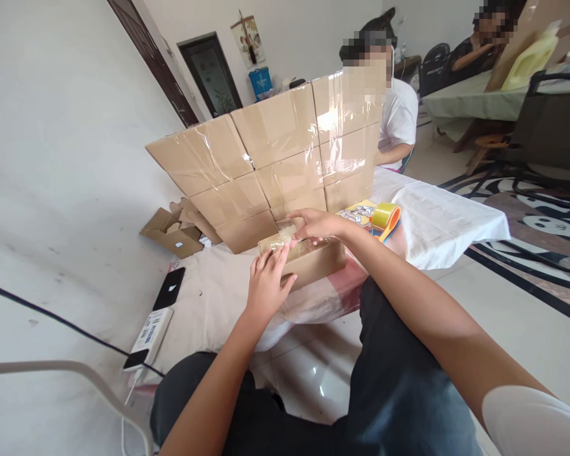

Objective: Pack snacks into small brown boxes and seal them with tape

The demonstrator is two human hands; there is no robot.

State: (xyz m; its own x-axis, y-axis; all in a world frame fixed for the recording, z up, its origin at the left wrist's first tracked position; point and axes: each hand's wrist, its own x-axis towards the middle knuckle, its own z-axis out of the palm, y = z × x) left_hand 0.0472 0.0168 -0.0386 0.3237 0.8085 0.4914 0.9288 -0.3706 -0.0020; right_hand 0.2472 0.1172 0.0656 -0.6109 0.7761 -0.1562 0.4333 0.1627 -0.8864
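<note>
A low brown cardboard box (316, 265) stands on the cloth-covered table, with shiny clear tape (284, 237) across its top at the left. My left hand (269, 278) rests against the left end of the box, fingers spread over its top edge. Over the top of the box reaches my right hand (316, 226), its fingers bent near the tape. Whether its fingertips grip the tape is too small to tell. Just to the right lies a tape dispenser (386, 217) with a yellow roll and orange and blue parts.
Behind the box stands a tall taped cardboard panel (285, 158). An open carton (173, 234), a black phone (170, 288) and a white power strip (152, 332) are at the left. A person in a white shirt (401, 114) sits behind the panel; another person sits farther right.
</note>
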